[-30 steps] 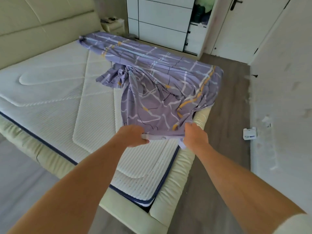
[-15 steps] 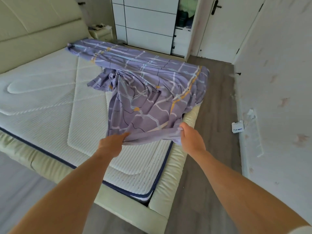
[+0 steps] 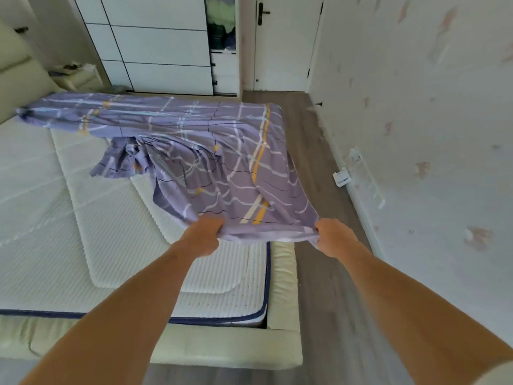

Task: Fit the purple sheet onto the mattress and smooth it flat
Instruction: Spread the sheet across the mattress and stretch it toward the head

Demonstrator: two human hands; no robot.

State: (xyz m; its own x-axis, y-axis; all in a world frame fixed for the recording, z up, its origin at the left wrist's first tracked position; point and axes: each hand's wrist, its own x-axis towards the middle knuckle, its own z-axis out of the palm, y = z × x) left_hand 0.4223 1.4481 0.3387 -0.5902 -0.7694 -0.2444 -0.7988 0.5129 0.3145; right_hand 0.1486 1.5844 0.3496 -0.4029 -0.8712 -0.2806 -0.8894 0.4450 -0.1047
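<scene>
The purple sheet (image 3: pixel 216 162), patterned with white and yellow lines, lies bunched along the right side of the white quilted mattress (image 3: pixel 69 218). Its far part is stretched over the mattress's far right corner. My left hand (image 3: pixel 204 236) and my right hand (image 3: pixel 331 236) each grip the sheet's near hem and hold it lifted above the mattress, the hem stretched between them. A crumpled fold lies in the middle of the bed. Most of the mattress is bare.
The cream bed frame (image 3: pixel 283 287) rims the mattress; its headboard is at far left. Wooden floor (image 3: pixel 319 273) runs between the bed and the right wall. A small white box (image 3: pixel 342 177) sits by the wall. A wardrobe (image 3: pixel 155 43) and door (image 3: pixel 286 43) stand behind.
My hands have moved apart along the hem and the sheet's near edge has spread wider. The view has swung left, so the bed's foot end faces me more squarely.
</scene>
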